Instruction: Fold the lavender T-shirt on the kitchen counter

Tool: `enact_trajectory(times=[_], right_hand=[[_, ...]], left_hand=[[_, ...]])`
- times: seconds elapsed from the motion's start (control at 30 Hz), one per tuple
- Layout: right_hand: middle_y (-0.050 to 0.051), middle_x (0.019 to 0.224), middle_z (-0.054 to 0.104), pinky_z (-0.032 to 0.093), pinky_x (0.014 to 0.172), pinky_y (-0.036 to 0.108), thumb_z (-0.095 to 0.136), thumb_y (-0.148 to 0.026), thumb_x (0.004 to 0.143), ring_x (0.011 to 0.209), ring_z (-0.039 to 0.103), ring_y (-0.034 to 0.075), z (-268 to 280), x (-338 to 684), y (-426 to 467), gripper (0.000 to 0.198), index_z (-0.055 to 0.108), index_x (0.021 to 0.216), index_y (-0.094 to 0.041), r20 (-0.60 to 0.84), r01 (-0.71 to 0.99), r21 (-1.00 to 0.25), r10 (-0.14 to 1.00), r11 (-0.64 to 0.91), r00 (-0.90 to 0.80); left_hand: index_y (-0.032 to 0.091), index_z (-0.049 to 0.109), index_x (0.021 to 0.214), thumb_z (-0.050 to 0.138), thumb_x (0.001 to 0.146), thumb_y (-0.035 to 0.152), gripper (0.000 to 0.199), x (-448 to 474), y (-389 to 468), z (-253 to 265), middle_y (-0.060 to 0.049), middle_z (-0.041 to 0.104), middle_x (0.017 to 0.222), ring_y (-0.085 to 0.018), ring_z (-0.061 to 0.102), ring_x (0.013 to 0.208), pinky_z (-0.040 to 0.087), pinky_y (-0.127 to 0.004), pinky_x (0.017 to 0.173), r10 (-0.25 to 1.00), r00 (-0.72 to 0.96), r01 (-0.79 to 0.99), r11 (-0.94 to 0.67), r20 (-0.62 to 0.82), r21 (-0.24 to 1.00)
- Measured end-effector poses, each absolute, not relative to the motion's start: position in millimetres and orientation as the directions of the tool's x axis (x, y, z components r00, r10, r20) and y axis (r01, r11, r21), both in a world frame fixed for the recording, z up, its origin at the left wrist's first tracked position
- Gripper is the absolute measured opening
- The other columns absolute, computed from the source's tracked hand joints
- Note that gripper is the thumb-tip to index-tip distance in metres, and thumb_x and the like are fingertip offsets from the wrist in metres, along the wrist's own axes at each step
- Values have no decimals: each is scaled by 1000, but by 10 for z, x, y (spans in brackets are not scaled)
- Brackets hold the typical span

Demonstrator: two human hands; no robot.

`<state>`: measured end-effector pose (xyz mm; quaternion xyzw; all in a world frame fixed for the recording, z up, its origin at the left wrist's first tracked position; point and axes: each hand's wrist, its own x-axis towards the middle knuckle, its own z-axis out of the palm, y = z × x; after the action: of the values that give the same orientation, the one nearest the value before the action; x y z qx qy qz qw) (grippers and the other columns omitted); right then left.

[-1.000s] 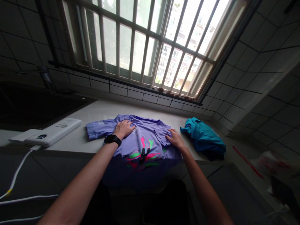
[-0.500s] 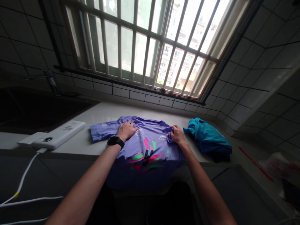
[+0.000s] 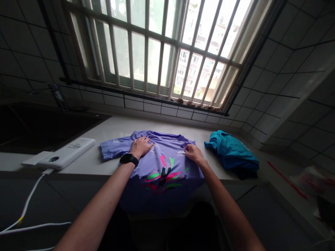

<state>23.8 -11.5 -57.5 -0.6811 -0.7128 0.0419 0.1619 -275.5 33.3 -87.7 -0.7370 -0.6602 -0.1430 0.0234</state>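
Observation:
A lavender T-shirt (image 3: 157, 157) with a pink, green and black print lies front up on the white counter, its lower part hanging over the front edge. My left hand (image 3: 141, 145) rests on its upper chest with fingers spread, a black watch on the wrist. The sleeve on the left stretches out flat. My right hand (image 3: 194, 152) is closed on the shirt's fabric beside the white chest logo, with fingertips pinched together. On that side the sleeve does not stick out; the hand hides part of the cloth there.
A folded pile of teal and dark blue clothes (image 3: 232, 153) sits on the counter to the right. At left are a white power bank (image 3: 68, 153) with a cable, and a dark sink (image 3: 34, 125). A barred window (image 3: 157, 52) stands behind. A red strip (image 3: 286, 179) lies far right.
My right hand has moved a little left and inward across the shirt, from its side edge toward the logo. The left hand stays in place on the chest.

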Motion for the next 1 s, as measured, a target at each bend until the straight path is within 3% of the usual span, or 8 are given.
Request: enact_trajectory(times=[0.2, 0.27, 0.33, 0.43, 0.53, 0.7, 0.87, 1.0], right_hand=[[2, 64, 70, 52, 76, 27, 45, -39, 103, 70, 69, 20, -539, 299, 11, 38, 77, 95, -19, 199, 735, -660, 980, 154, -27], [3, 72, 74, 52, 83, 27, 42, -36, 105, 79, 72, 20, -525, 334, 51, 39, 77, 104, -20, 241, 788, -607, 969, 102, 60], [8, 101, 79, 51, 90, 28, 53, -33, 101, 98, 73, 22, -530, 353, 88, 30, 74, 118, -21, 288, 878, -476, 952, 46, 107], [12, 127, 74, 51, 92, 29, 69, -36, 94, 115, 70, 25, -568, 351, 139, 38, 69, 130, -23, 179, 951, -307, 980, -23, 82], [11, 121, 76, 51, 89, 30, 62, -32, 99, 113, 71, 26, -605, 340, 175, 27, 72, 122, -24, 89, 966, -246, 991, -75, 100], [18, 115, 75, 51, 88, 34, 42, -20, 103, 107, 71, 28, -642, 350, 182, 36, 72, 123, -17, 256, 945, -240, 925, -222, 282], [17, 142, 64, 48, 104, 37, 46, -21, 99, 129, 60, 29, -736, 330, 163, 43, 68, 136, -19, 346, 984, -169, 932, -56, 113], [11, 160, 53, 39, 120, 46, 47, -29, 103, 147, 48, 30, -880, 307, 147, 46, 62, 146, -24, 202, 973, -199, 977, 114, -73]], left_hand=[[18, 69, 137, 39, 100, 44, 54, -2750, 335, -887, -16, 61, 151, -32, 58, 137, 42, -44, 115, 965, 90, 976, -135, 246, 173], [19, 70, 135, 39, 100, 44, 53, -2749, 337, -889, -15, 63, 150, -32, 58, 136, 43, -43, 114, 965, 86, 978, -129, 248, 161], [20, 71, 134, 39, 100, 44, 53, -2750, 338, -891, -14, 63, 149, -31, 59, 136, 44, -42, 114, 966, 86, 980, -126, 245, 152], [20, 70, 135, 39, 100, 44, 53, -2755, 342, -900, -15, 63, 150, -31, 59, 136, 44, -42, 114, 964, 93, 981, -131, 248, 143], [21, 70, 137, 40, 100, 43, 52, -2761, 353, -913, -14, 63, 151, -30, 58, 136, 44, -42, 114, 961, 93, 982, -132, 260, 136], [21, 71, 136, 40, 100, 43, 52, -2762, 371, -925, -13, 64, 150, -30, 58, 137, 45, -41, 113, 963, 94, 982, -132, 254, 138], [19, 71, 135, 41, 100, 44, 52, -2756, 357, -918, -15, 63, 150, -32, 58, 137, 43, -44, 115, 964, 88, 976, -134, 251, 173], [18, 69, 138, 40, 101, 43, 54, -2749, 327, -891, -16, 61, 151, -33, 57, 138, 42, -45, 116, 969, 83, 975, -127, 232, 182]])
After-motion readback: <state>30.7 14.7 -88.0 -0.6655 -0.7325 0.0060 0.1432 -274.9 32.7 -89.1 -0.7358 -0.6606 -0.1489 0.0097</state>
